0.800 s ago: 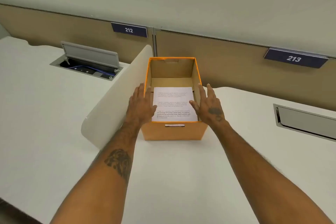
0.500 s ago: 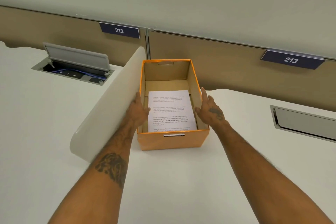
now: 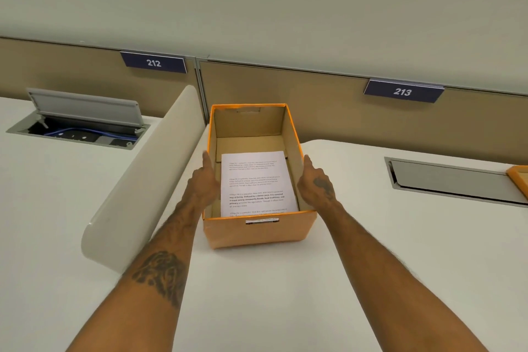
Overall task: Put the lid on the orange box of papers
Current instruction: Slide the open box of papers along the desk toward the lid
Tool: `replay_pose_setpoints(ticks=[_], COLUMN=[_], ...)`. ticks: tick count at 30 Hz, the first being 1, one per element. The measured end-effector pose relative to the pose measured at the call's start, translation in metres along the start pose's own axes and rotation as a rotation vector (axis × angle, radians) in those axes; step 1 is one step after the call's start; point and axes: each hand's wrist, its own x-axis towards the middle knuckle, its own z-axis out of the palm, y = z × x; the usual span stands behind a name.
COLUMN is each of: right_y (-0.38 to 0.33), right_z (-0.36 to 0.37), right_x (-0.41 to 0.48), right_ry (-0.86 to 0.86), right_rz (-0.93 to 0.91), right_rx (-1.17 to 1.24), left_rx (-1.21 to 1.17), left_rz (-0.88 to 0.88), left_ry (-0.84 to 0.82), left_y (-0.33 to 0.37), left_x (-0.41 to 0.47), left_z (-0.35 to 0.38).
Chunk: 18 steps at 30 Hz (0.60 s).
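The orange box [image 3: 257, 233] stands open on the white desk [image 3: 257, 303], straight ahead of me. A stack of printed papers [image 3: 257, 180] lies flat inside it. My left hand [image 3: 204, 183] presses flat against the box's left wall, thumb up at the rim. Flat against the right wall is my right hand [image 3: 317, 186]. The box sits gripped between the two palms. An orange corner of what looks like the lid [image 3: 518, 180] shows at the far right edge, lying on the desk; most of it is out of view.
A rounded white divider panel [image 3: 148, 168] stands just left of the box. An open cable hatch [image 3: 83, 126] lies at the back left, and a shut hatch [image 3: 451, 180] on the right. A tan partition with signs 212 and 213 runs behind the box.
Both hands have slid from the box's top rim down onto its outer side walls. The view has shifted right, bringing an orange corner into sight at the right edge.
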Motion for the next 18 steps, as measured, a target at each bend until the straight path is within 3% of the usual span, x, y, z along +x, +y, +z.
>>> replay_pose_setpoints(ticks=[8,18], right_y=[0.084,0.244], right_z=[-0.059,-0.130], right_x=[-0.051,-0.151], right_ry=[0.104,0.145], right_rz=[0.032,0.049], right_rx=[0.076,0.066], left_rx=[-0.012,-0.011], left_rz=[0.101,0.199], left_ry=[-0.026,-0.053], left_y=[0.078,0.185], left_x=[-0.066,-0.209], left_z=[0.017,0.087])
